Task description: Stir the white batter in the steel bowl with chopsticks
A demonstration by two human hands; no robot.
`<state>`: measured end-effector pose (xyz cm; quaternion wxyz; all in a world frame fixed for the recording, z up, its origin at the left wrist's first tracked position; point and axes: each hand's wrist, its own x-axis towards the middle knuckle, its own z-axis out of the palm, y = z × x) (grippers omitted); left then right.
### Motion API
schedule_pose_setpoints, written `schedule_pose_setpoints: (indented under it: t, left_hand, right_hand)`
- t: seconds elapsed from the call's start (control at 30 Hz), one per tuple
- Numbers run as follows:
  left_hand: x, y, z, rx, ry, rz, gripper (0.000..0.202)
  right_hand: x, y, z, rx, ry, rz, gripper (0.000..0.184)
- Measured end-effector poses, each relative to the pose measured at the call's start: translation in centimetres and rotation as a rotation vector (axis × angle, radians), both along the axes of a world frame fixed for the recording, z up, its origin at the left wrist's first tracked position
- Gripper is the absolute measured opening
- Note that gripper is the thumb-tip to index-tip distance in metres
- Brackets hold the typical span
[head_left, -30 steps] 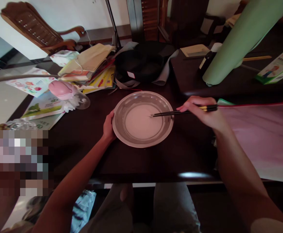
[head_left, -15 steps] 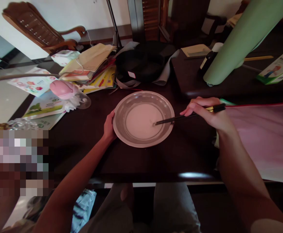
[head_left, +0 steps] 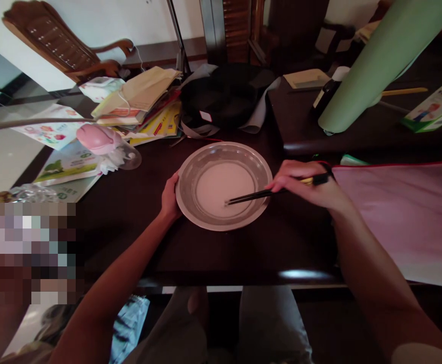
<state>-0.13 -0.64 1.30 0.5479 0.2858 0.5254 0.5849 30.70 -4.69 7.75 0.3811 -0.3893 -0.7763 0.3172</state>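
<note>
A shiny metal bowl (head_left: 190,169) stands on the dark wooden table (head_left: 221,253) in front of me. It holds a pale, milky liquid (head_left: 217,184). My left hand (head_left: 170,197) grips the bowl's left rim. My right hand (head_left: 304,184) is closed on a pair of dark chopsticks (head_left: 259,194). Their tips dip into the liquid near the bowl's lower middle.
A heap of books and papers (head_left: 137,103) lies at the back left, with a pink object (head_left: 95,139) in front of it. A black bag (head_left: 224,96) sits behind the bowl. A green roll (head_left: 372,71) leans at the right, above a pink sheet (head_left: 399,212).
My right hand has swung the chopstick tips around in the liquid, from the upper right toward the lower middle, and has moved a little left. The left hand has stayed on the rim.
</note>
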Motion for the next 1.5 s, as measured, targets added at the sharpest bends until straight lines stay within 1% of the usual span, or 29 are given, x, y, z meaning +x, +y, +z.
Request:
schedule_pose_setpoints:
  t: [0.03,0.07,0.1,0.2,0.27,0.3,0.37,0.43,0.5,0.53,0.6,0.67,0.7,0.73,0.8,0.87,0.93,0.97,1.03,1.1,1.13,1.17,1.23,1.3,1.33,1.37,1.4,1.47,1.5]
  left_hand:
    - [0.0,0.0,0.0,0.003,0.002,-0.004,0.018]
    - [0.0,0.0,0.0,0.004,0.001,-0.004,0.018]
    - [0.0,0.0,0.0,0.005,-0.002,0.002,0.019]
    - [-0.1,0.1,-0.2,-0.009,-0.017,0.02,0.018]
    - [-0.1,0.1,-0.3,-0.022,-0.019,0.028,0.018]
    - [-0.1,0.1,-0.4,-0.027,-0.014,0.035,0.018]
    - [-0.1,0.1,-0.4,-0.033,0.0,0.049,0.019]
    - [-0.2,0.1,-0.4,-0.035,0.012,0.045,0.02]
    - [-0.1,0.1,-0.3,-0.032,0.02,0.03,0.021]
    - [-0.1,0.1,-0.2,-0.028,0.021,0.028,0.021]
    - [-0.1,0.1,-0.2,-0.022,0.02,0.027,0.02]
    - [-0.2,0.1,-0.4,-0.016,0.02,0.029,0.019]
    - [-0.2,0.2,-0.4,-0.012,0.023,0.032,0.018]
    - [-0.3,0.2,-0.5,-0.01,0.029,0.036,0.018]
    - [-0.3,0.2,-0.5,-0.017,0.04,0.048,0.018]
    - [-0.2,0.1,-0.5,-0.028,0.049,0.044,0.02]
    - [-0.2,0.1,-0.3,-0.025,0.058,0.032,0.022]
    - [-0.1,0.1,-0.2,-0.017,0.057,0.028,0.022]
    - [-0.1,0.1,-0.2,-0.005,0.046,0.018,0.021]
    - [-0.1,0.1,-0.3,-0.005,0.034,0.015,0.02]
    - [-0.1,0.1,-0.3,-0.006,0.033,0.017,0.019]
    - [-0.2,0.1,-0.4,-0.006,0.037,0.018,0.018]
    - [-0.2,0.1,-0.5,-0.005,0.045,0.02,0.018]
    - [-0.3,0.1,-0.4,-0.002,0.052,0.012,0.02]
    - [-0.2,0.1,-0.4,-0.002,0.053,0.008,0.022]
    - [-0.2,0.0,-0.4,-0.001,0.053,0.004,0.022]
    - [-0.2,0.0,-0.3,-0.001,0.053,0.003,0.022]
    - [-0.1,0.0,-0.2,0.001,0.058,0.003,0.021]
    - [-0.1,0.0,-0.2,0.002,0.061,0.002,0.02]
  right_hand:
    - [-0.5,0.1,-0.2,0.026,-0.014,0.051,0.017]
    - [-0.8,0.2,-0.4,0.059,-0.024,0.067,0.013]
    - [-0.9,0.3,-0.5,0.089,-0.03,0.044,0.01]
    - [0.2,0.3,-0.2,0.108,-0.021,-0.155,0.017]
    - [1.1,0.1,0.3,0.068,-0.004,-0.225,0.027]
    - [1.2,0.0,0.5,0.04,-0.002,-0.206,0.03]
    - [0.7,-0.1,0.4,0.009,-0.009,-0.085,0.028]
    - [-0.4,0.0,-0.2,0.04,-0.027,0.048,0.019]
    - [-1.2,0.4,-0.8,0.113,-0.045,0.071,0.012]
    - [-1.2,0.5,-0.9,0.146,-0.051,0.032,0.01]
    - [-0.4,0.6,-0.8,0.174,-0.056,-0.105,0.013]
    - [0.8,0.4,-0.3,0.139,-0.04,-0.231,0.022]
    - [1.2,0.2,0.0,0.104,-0.027,-0.254,0.027]
    - [1.3,0.1,0.2,0.068,-0.017,-0.239,0.03]
    - [0.7,0.0,0.1,0.033,-0.011,-0.13,0.027]
    - [-0.4,0.1,-0.5,0.07,-0.028,0.007,0.016]
    - [-1.1,0.5,-1.0,0.144,-0.051,0.039,0.01]
    - [-1.1,0.7,-1.1,0.173,-0.056,0.006,0.009]
    - [-0.3,0.7,-0.9,0.19,-0.032,-0.12,0.013]
    - [0.8,0.5,-0.3,0.146,0.032,-0.224,0.025]
    - [1.1,0.3,0.0,0.108,0.064,-0.231,0.03]
    - [1.2,0.1,0.2,0.072,0.081,-0.203,0.032]
    - [0.5,-0.1,0.0,0.043,0.061,-0.081,0.028]
    - [-0.6,0.1,-0.5,0.086,-0.003,0.048,0.017]
    - [-1.1,0.2,-0.8,0.12,-0.033,0.074,0.012]
    - [-1.3,0.4,-1.1,0.155,-0.055,0.066,0.01]
    - [-1.2,0.6,-1.1,0.18,-0.07,0.024,0.01]
    - [-0.3,0.6,-0.8,0.188,-0.071,-0.123,0.012]
    - [0.2,0.6,-0.5,0.171,-0.056,-0.193,0.018]
